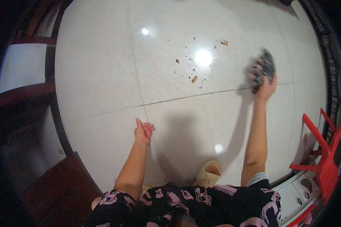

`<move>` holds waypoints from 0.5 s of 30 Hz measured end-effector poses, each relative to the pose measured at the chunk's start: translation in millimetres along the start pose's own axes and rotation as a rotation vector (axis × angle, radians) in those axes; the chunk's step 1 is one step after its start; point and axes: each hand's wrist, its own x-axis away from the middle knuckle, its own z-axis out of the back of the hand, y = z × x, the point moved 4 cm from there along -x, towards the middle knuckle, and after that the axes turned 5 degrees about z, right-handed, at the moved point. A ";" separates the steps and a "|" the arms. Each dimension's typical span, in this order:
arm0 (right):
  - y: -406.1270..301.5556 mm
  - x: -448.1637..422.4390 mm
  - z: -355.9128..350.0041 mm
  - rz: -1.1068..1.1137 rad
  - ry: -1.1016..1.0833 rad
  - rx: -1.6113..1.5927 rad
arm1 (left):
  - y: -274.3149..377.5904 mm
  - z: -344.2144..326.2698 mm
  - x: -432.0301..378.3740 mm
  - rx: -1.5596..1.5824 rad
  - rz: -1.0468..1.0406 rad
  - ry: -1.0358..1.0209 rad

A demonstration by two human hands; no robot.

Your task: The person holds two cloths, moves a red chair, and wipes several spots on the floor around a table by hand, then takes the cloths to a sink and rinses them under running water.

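My right hand (266, 89) grips a bunched dark grey cloth (262, 68), blurred by motion, over the right part of the tiled floor (102, 62). I cannot tell whether the cloth touches the tiles. Left of it, small dark crumbs and brownish scraps lie scattered, among them a yellowish-brown piece (194, 79) and an orange-brown piece (224, 42). My left hand (144, 131) hangs at lower centre-left, nearest the crossing tile joints, thumb apart from the half-curled fingers, with nothing in it.
A red plastic stool (326, 161) lies at the lower right beside a white panel with round fittings (297, 193). Dark reddish-brown furniture (65, 181) borders the left side. A beige slipper (209, 174) is on my foot near the bottom. A dark edge runs along the right wall.
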 end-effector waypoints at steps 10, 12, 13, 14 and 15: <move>52.9 -22.0 -157.4 0.595 -0.292 0.844 | 1.7 -3.4 -0.4 -0.023 0.039 -0.079; 43.6 -2.2 -194.6 0.638 -0.425 0.721 | 2.6 -10.8 5.2 0.016 -0.002 -0.045; 43.2 2.4 -206.4 0.674 -0.475 0.679 | 4.3 -13.8 6.9 0.040 -0.038 -0.016; 41.6 1.1 -212.7 0.682 -0.476 0.677 | 4.7 -12.6 5.8 0.046 -0.040 -0.021; 36.9 -4.1 -218.4 0.289 -0.499 0.434 | 3.3 -7.9 3.5 -0.003 -0.034 -0.025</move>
